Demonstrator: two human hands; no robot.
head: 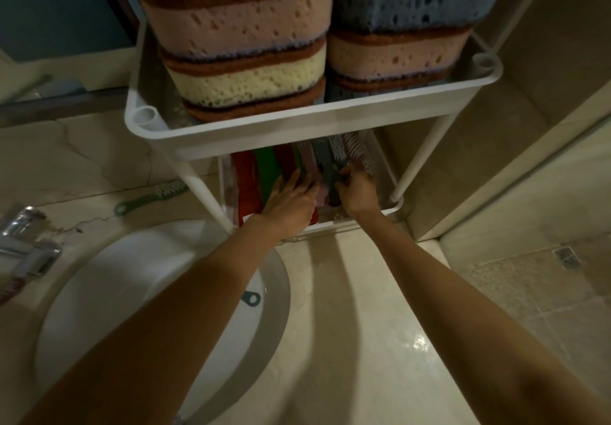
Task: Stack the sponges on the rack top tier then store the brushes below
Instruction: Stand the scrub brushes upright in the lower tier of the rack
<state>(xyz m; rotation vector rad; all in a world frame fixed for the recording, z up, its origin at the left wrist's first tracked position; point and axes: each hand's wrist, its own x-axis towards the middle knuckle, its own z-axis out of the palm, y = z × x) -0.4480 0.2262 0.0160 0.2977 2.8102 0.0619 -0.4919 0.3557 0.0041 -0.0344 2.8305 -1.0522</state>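
Two stacks of sponges fill the white rack's top tier (317, 117): a pink and yellow stack (238, 44) on the left, a blue and pink stack (400, 28) on the right. In the lower tier (334, 224) lie several brushes side by side, red (246, 173), green (266, 166), pink and grey. My left hand (291, 200) rests flat on the pink and green brush handles. Just to its right, my right hand (355, 190) is closed around the grey brush (325, 160). A green brush (148, 198) lies on the counter left of the rack.
A white round sink (109, 279) sits below left, with a chrome tap (23, 236) at its left edge. A small grey looped handle end (251, 298) shows at the basin's right rim. A tiled shower floor with a drain (567, 256) lies to the right.
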